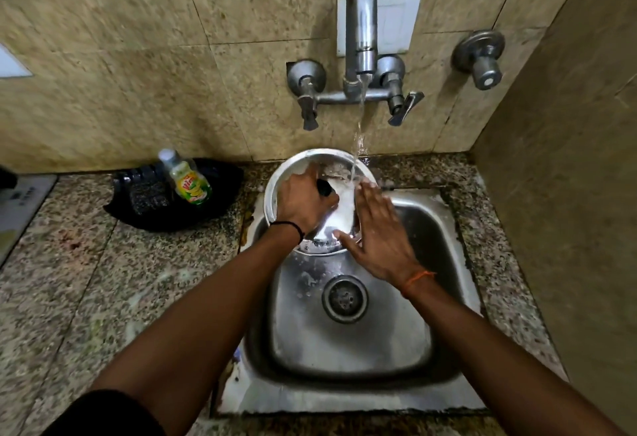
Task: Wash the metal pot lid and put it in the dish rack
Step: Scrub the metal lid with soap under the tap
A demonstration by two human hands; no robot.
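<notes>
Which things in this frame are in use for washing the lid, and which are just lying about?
In use: metal pot lid, left hand gripping its black knob, right hand rubbing it, running tap, sink.

Lying about: dish soap bottle, black tray, separate wall valve.

shiny metal lid (293, 166), speckled granite counter (103, 280)
</notes>
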